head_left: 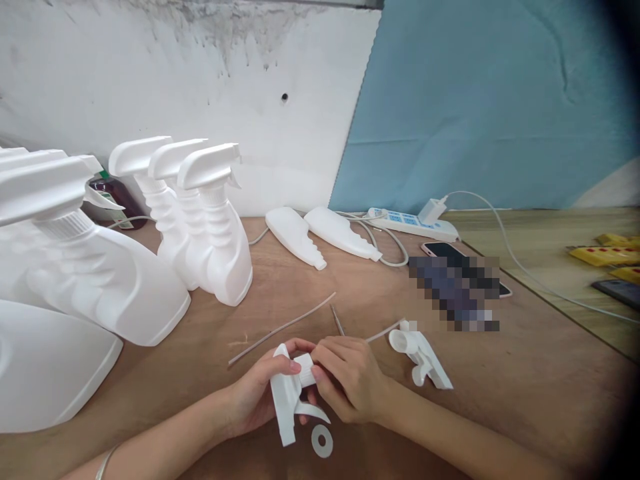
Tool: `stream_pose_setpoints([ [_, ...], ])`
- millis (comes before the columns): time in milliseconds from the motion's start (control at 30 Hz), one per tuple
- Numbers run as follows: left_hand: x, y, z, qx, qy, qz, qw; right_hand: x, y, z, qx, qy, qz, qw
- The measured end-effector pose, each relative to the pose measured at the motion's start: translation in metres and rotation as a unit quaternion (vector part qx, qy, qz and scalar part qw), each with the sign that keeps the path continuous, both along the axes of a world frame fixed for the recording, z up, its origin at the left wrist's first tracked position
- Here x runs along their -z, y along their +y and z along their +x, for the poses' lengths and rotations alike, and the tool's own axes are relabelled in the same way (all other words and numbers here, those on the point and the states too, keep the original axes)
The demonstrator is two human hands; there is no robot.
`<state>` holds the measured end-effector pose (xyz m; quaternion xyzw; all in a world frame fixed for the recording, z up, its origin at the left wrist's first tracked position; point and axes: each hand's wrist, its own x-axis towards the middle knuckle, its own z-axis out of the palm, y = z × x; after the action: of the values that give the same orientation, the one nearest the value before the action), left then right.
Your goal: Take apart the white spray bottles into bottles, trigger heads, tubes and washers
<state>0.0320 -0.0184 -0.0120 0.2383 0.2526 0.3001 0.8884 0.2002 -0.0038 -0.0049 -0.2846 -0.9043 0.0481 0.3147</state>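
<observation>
A white trigger sprayer head lies in my left hand, the thumb pressed against its ribbed collar. My right hand is closed at the open end of that collar, fingertips bunched together; what they pinch is hidden. Just below the trigger, a flat white ring washer rests on the table. A thin dip tube lies beyond my left hand, and a slim metal tool points away behind the right. To the right sits a second sprayer head with a tube beside it.
White spray bottles with heads fitted stand at the left, several of them. Two bottles without heads lie farther back. A power strip, its cable, a phone and a blurred-out item occupy the back right.
</observation>
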Motion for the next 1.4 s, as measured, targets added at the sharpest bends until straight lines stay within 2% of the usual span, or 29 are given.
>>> stream_pose_setpoints([
  [300, -0.0038, -0.0001, 0.0023, 0.01, 0.009, 0.005, 1.0, 0.0021, 0.0005, -0.0021, 0.033, -0.029, -0.007, 0.999],
  [867, 0.0006, -0.0003, 0.0006, 0.037, 0.002, 0.038, 0.999, -0.0014, -0.0005, -0.0022, 0.019, -0.023, 0.008, 1.0],
  [1133, -0.0027, -0.0004, 0.0019, 0.042, 0.006, 0.024, 0.999, 0.0038, -0.0015, -0.0001, -0.007, 0.0, 0.027, 1.0],
  [1400, -0.0028, -0.0002, 0.0015, 0.033, 0.013, 0.023, 0.999, 0.0023, 0.0009, 0.0006, -0.011, 0.028, 0.014, 0.999],
])
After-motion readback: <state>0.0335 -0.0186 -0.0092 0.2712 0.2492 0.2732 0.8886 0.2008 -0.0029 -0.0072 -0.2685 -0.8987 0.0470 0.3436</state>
